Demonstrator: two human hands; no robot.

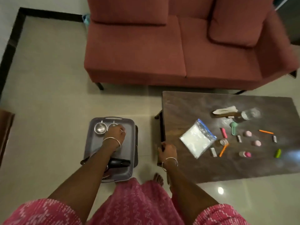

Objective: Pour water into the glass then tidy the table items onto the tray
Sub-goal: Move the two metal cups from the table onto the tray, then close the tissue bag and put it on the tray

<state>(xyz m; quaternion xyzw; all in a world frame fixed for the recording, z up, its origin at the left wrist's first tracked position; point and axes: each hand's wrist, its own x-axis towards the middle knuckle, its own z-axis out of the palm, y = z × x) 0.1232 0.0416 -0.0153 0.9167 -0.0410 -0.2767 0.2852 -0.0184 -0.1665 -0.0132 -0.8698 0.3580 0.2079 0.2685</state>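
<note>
- Right now your left hand (116, 133) is reaching onto the grey tray (97, 150), which is sitting on the floor at about 9 o'clock from the bench (186, 108); its fingers (123, 131) are curling down over the second of two small steel cups (100, 128), but you are hiding the contact, so I cannot tell whether they are pinching its rim.
- Your right hand (167, 149) is resting at the bench's near left corner, fingers bent over the edge and holding nothing else.
- If you are lifting that cup as the glass, be closing the fingers around its wall, keeping it upright, and clearing the neighbouring cup that is standing just beside it.
- The water bottle (248, 115) is lying on its side at the bench's 1 o'clock, beside a folded cloth (224, 109); you are needing it next, judging by the task.
- Scattered items are waiting on the dark bench: a zip bag of white powder (197, 138) near the middle, an orange pen (266, 132), a green clip (278, 153), pink pieces and small wrapped ones.
- A dark object (120, 163) is lying across the tray's 6 o'clock end, so you are working with limited bare space.
- A red sofa (162, 46) is standing at 12 o'clock on glossy, pale floor tiles (48, 78).
</note>
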